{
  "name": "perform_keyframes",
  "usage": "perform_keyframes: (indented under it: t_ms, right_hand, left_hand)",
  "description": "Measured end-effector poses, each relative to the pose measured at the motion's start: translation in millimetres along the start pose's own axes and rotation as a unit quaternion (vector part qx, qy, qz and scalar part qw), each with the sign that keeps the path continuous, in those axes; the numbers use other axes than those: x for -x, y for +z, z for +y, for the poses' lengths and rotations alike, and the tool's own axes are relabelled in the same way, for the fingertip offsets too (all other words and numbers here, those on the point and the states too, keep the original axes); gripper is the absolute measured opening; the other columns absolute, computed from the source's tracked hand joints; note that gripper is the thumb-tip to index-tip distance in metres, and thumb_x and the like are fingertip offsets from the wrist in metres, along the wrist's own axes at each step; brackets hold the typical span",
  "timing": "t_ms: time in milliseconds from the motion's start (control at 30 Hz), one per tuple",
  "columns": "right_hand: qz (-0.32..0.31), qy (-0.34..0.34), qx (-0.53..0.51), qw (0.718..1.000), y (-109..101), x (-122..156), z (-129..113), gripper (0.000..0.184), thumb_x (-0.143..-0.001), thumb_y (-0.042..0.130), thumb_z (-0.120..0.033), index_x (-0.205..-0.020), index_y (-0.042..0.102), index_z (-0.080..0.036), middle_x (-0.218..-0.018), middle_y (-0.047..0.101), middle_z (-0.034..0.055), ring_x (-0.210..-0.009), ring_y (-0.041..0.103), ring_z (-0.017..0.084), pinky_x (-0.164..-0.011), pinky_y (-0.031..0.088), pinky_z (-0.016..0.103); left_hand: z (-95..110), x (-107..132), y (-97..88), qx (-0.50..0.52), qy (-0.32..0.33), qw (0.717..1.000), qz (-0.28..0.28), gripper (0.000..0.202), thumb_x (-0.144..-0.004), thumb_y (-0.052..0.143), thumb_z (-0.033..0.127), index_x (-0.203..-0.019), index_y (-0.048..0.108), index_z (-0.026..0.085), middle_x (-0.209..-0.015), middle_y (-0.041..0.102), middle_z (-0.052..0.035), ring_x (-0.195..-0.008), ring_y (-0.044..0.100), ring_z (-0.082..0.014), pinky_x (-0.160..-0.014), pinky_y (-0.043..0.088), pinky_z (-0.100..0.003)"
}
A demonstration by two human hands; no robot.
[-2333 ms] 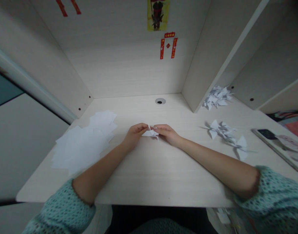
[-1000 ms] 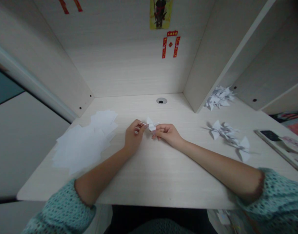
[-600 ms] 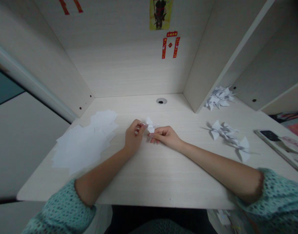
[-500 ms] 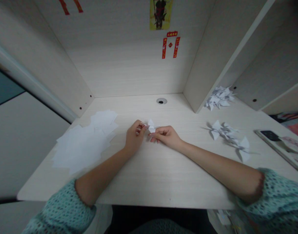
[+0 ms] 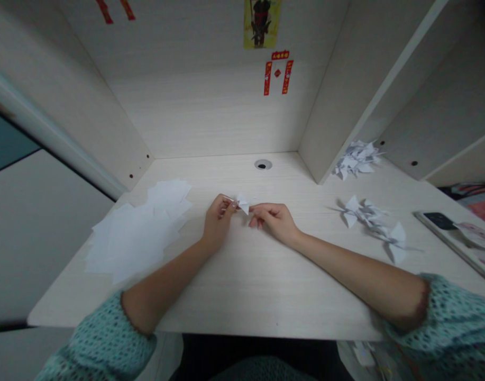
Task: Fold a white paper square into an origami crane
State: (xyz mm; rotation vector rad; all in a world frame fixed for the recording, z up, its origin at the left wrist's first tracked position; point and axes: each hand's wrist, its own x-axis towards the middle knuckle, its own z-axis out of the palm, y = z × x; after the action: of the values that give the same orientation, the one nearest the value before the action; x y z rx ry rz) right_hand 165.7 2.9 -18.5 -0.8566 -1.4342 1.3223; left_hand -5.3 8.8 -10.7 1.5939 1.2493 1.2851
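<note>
A small white folded paper crane (image 5: 243, 205) is held just above the pale wooden desk (image 5: 242, 286), at its middle. My left hand (image 5: 217, 220) pinches its left end between thumb and fingertips. From the other side, my right hand (image 5: 273, 218) pinches the right end, its fingers curled. Both forearms reach in from the near edge, with teal knitted sleeves pushed up.
A loose spread of white paper sheets (image 5: 135, 233) lies on the left. Several finished cranes (image 5: 371, 219) lie on the right, with another heap (image 5: 357, 159) in the side shelf. A phone on a book (image 5: 460, 235) sits far right. A cable hole (image 5: 262, 164) is at the back.
The folded paper lay low between both hands at first, then was lifted and turned upright. My fingers have shifted along it, and now each hand pinches one end.
</note>
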Motion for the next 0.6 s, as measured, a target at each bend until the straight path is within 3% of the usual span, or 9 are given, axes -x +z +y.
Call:
perform_keyframes:
  t_ms: [100, 167, 267, 400, 600]
  right_hand:
    - [0.057, -0.037, -0.011, 0.998, -3, -1, -1, 0.048, -0.087, 0.046, -0.054, -0.068, 0.066, -0.015, -0.054, 0.06, 0.0039, -0.049, 0.051, 0.012, -0.05, 0.04, 0.026]
    - [0.121, -0.067, -0.008, 0.99, -4, -4, -1, 0.044, -0.088, 0.044, -0.052, -0.067, 0.062, -0.017, -0.053, 0.056, 0.0019, -0.049, 0.048, 0.011, -0.049, 0.039, 0.026]
    - [0.167, -0.085, 0.04, 0.981, -7, -10, 2, 0.028, -0.086, 0.052, -0.044, -0.098, 0.061, -0.02, -0.063, 0.056, -0.0016, -0.052, 0.047, 0.01, -0.052, 0.04, 0.024]
    - [0.124, -0.115, 0.156, 0.973, -8, -12, 7, 0.038, -0.08, 0.062, -0.035, -0.117, 0.06, -0.023, -0.09, 0.062, 0.0034, -0.068, 0.052, 0.012, -0.06, 0.042, 0.025]
    - [0.088, -0.166, 0.21, 0.96, -8, -7, 7, 0.023, -0.081, 0.062, -0.026, -0.102, 0.072, -0.024, -0.087, 0.063, 0.0053, -0.076, 0.054, 0.015, -0.059, 0.041, 0.026]
  left_hand:
    - [-4, -4, -0.4, 0.026, -0.006, 0.999, 0.021, 0.02, -0.084, 0.052, 0.038, -0.077, 0.051, 0.019, -0.072, 0.061, 0.0002, -0.068, 0.056, -0.0113, -0.063, 0.043, -0.022]
    - [-5, -5, -0.2, 0.038, -0.007, 0.999, 0.019, 0.02, -0.084, 0.053, 0.038, -0.077, 0.051, 0.02, -0.071, 0.059, 0.0007, -0.066, 0.055, -0.011, -0.062, 0.042, -0.022]
    - [-4, -4, 0.2, 0.059, -0.006, 0.998, -0.006, 0.02, -0.083, 0.053, 0.039, -0.078, 0.05, 0.02, -0.07, 0.057, 0.001, -0.066, 0.054, -0.0114, -0.061, 0.042, -0.023]
    - [-6, -3, 0.3, 0.096, -0.013, 0.993, -0.063, 0.026, -0.08, 0.056, 0.045, -0.078, 0.05, 0.02, -0.07, 0.056, 0.0002, -0.065, 0.053, -0.012, -0.061, 0.042, -0.024]
    - [-8, -3, 0.3, 0.102, 0.009, 0.988, -0.114, 0.024, -0.082, 0.055, 0.041, -0.075, 0.053, 0.019, -0.067, 0.053, 0.0015, -0.065, 0.05, -0.011, -0.063, 0.04, -0.023]
